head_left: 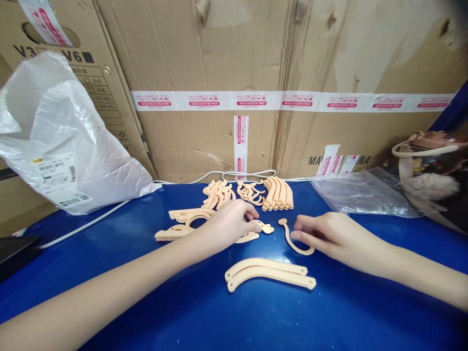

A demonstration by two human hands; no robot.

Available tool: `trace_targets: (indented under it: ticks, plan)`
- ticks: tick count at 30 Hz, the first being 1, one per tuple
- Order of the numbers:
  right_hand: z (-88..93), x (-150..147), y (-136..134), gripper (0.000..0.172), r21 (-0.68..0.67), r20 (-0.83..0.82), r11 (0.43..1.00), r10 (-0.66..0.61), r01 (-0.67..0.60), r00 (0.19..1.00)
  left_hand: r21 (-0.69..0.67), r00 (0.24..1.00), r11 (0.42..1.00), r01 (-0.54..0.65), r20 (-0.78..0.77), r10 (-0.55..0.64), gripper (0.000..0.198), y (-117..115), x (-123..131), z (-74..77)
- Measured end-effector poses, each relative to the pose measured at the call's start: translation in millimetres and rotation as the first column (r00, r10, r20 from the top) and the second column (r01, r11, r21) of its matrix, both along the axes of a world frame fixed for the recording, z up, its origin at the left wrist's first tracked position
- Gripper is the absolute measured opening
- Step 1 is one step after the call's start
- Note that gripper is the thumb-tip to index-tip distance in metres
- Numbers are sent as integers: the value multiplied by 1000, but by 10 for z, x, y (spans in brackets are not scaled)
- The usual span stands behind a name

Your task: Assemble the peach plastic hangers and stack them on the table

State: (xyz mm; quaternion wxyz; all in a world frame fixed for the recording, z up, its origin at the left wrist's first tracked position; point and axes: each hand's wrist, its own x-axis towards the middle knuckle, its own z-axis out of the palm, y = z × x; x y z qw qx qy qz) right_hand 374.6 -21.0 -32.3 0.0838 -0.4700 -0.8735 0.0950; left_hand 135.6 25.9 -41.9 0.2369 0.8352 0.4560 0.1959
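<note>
Hook (pixel 291 245) met by right fingers (pixel 305 222), hold unclear; piece (pixel 267 228) pinched by left fingers (pixel 252 227). Part pickup judged in hand; steady grip required.

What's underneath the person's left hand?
A small cream piece pokes out by the thumb of the left hand, and longer cream pieces show to its left. Whatever lies directly beneath the palm is covered, so I can't tell.

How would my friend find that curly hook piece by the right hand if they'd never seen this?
On the blue table, go to the right hand. The hook piece curls by its fingertips. It is one thin curl with a rounded knob on one end, unlike the two long, gently bent pieces nearer the camera.
</note>
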Motion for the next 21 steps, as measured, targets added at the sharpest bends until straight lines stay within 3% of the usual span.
trace_targets:
  ticks: [2, 6, 10, 17, 19, 21]
  plan:
    - [37, 4, 62, 27, 98, 77, 995, 18, -26, 997, 61, 999, 998, -26, -26, 27, 28, -23, -4, 22]
    - [32, 10, 169, 22, 281, 219, 938, 141, -201, 965, 197, 998, 980, -26, -50, 36, 22, -207, -37, 145]
    - [-72, 13, 205, 31, 410, 335, 858, 172, -308, 926, 305, 992, 947, 99, -105, -70, 15, -512, -143, 220]
    - [-183, 73, 236, 25, 557, 561, 607, 228, -567, 796, 149, 929, 945, 291, -282, -241, 14, -809, -309, 140]
    - [-192, 100, 245, 26, 583, 556, 576, 230, -572, 799, 126, 918, 942, 311, -297, -263, 11, -811, -309, 122]
    - [-196, 117, 245, 24, 608, 479, 599, 247, -521, 842, 119, 921, 944, 309, -286, -265, 8, -801, -304, 104]
